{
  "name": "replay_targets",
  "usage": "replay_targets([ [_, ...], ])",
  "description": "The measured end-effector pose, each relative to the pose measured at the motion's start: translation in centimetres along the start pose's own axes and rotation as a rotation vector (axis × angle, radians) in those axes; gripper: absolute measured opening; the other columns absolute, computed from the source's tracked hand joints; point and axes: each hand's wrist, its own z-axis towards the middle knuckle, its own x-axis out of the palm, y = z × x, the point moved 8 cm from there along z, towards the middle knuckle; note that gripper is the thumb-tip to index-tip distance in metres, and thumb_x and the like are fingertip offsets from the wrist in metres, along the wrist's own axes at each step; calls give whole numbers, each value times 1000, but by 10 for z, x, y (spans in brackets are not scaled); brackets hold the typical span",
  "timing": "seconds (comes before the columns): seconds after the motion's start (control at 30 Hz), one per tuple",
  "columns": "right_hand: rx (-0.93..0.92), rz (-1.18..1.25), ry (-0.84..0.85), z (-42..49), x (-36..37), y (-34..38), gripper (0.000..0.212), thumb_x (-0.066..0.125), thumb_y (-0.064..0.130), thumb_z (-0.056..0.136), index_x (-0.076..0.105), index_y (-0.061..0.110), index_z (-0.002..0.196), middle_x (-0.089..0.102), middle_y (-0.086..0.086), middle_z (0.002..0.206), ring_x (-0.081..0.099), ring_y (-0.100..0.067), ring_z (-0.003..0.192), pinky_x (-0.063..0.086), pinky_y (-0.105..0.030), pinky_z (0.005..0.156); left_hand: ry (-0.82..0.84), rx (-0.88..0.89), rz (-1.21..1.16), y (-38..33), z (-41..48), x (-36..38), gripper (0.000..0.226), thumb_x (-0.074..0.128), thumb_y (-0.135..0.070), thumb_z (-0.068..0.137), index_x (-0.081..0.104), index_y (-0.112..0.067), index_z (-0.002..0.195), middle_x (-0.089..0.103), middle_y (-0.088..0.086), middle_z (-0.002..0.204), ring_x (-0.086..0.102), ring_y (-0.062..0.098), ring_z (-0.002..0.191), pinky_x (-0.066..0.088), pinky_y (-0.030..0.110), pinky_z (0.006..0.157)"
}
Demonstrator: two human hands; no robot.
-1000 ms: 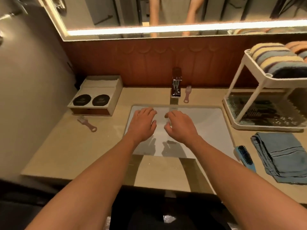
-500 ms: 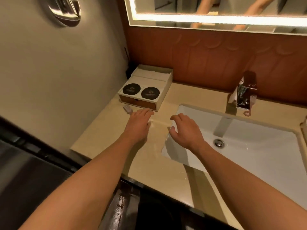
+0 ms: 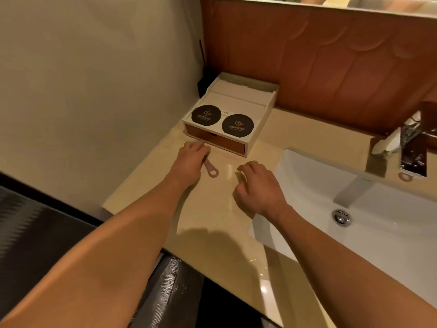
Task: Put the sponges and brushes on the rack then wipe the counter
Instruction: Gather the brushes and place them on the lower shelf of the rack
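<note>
- Left hand [image 3: 190,162]: palm down on the beige counter [image 3: 212,235], fingers reaching far toward the tray box. It covers the head of a small pink brush [image 3: 209,167]. Cannot tell whether the fingers actually clasp it.
- Pink brush: lies flat on the counter just near of the box; only its handle and ring end show, to the right of the left hand.
- Right hand [image 3: 259,188]: above the counter at the basin's left edge, fingers loosely curled, holding nothing.
- White tray box [image 3: 238,102]: far left corner, carrying two black round coasters [image 3: 206,115].
- Faucet [image 3: 413,147]: far right, behind the white sink basin [image 3: 378,233].
</note>
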Motion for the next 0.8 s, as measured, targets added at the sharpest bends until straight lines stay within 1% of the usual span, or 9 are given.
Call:
replay_targets([
  [0.07,13,-2,5,0,1,-5,45,46,37,98,52,20,139,53,-3,137,51,-21,115,46,-36,100,-23,54,-30,-7,0,0,43,59,7,86,58,-16,122,53,5,134,42,27,119,45,40,101],
  [0.13,24,-10,11,-3,-1,-10,44,47,36,98,53,19,138,54,-3,135,51,-21,114,47,-36,98,-27,125,-31,-20,-4,0,34,60,5,88,61,-14,116,56,6,121,44,24,112,47,39,94],
  [0.23,27,-43,7,-12,-8,-18,42,47,35,98,56,18,135,56,-5,132,53,-23,112,48,-38,96,-36,231,43,-42,-13,-2,26,65,-1,89,65,-13,112,58,6,113,47,25,106,46,39,89],
  [0.33,31,-75,-7,-25,-19,-27,41,47,35,99,56,17,135,56,-6,131,53,-25,111,47,-39,95,-54,286,190,-64,-23,-4,24,67,-10,88,66,-19,110,60,2,112,48,25,105,37,38,91],
  [0.47,44,-115,-57,-46,-39,-42,37,47,32,98,60,16,128,60,-7,122,55,-25,101,45,-38,85,-76,356,220,-100,-32,-9,23,66,-20,89,62,-23,112,57,-1,111,49,23,112,26,47,105],
  [0.53,63,-136,-77,-57,-51,-54,36,49,29,95,61,15,125,60,-7,119,55,-27,100,44,-39,84,-80,396,177,-123,-34,-13,22,62,-24,92,62,-22,114,56,0,113,49,22,114,28,48,108],
  [0.6,100,-148,-100,-72,-63,-70,33,51,26,93,62,15,122,59,-6,117,55,-28,101,42,-39,86,-72,434,135,-151,-35,-15,24,61,-26,93,61,-21,117,55,1,117,49,22,115,31,45,108],
  [0.73,161,-185,-102,-98,-82,-106,34,51,26,93,60,16,125,58,-5,121,54,-27,105,42,-38,88,-62,481,108,-197,-33,-11,28,60,-29,95,60,-22,122,53,0,117,51,21,108,39,42,101],
  [0.8,203,-193,-101,-112,-91,-127,36,51,26,94,60,16,127,59,-5,124,55,-27,108,43,-40,91,-65,513,111,-220,-31,-6,27,59,-28,94,60,-21,121,52,0,114,52,22,102,41,42,95],
])
